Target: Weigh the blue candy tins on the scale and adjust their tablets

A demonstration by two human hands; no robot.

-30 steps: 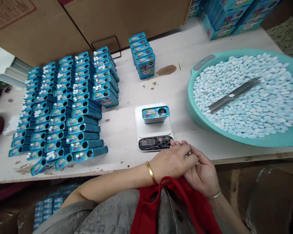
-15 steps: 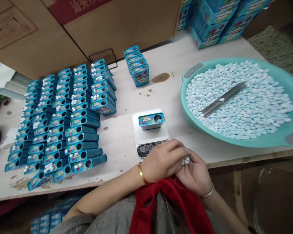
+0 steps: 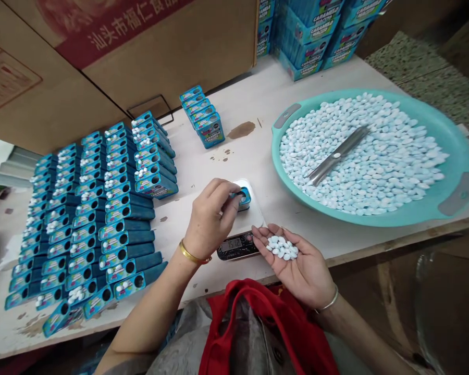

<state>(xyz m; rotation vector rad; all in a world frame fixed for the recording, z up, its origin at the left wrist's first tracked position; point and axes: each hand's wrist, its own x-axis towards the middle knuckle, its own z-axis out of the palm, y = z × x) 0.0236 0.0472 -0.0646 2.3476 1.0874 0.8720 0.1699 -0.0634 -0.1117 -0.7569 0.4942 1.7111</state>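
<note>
My left hand [image 3: 212, 216], with a gold bracelet, reaches over the small blue tin [image 3: 245, 197] on the white scale [image 3: 256, 212]. Its fingertips are pinched together at the round hole in the tin's top; whatever they hold is hidden. Palm up, my right hand [image 3: 307, 271] cups a small pile of white candies [image 3: 283, 248] beside the scale's dark display [image 3: 236, 245]. Further right, a metal scoop [image 3: 338, 155] lies on many pale candies [image 3: 391, 172] in a large turquoise basin [image 3: 320, 205].
Rows of blue tins [image 3: 119, 226] fill the table's left side, some with candies on top. A short row of tins [image 3: 211, 130] is near the large carton [image 3: 140, 47]. Packed blue boxes [image 3: 310, 52] are stacked at the back.
My left hand has moved away from my right, left and up to the tin. My right hand has turned its open palm into view with the candies. The camera view has shifted.
</note>
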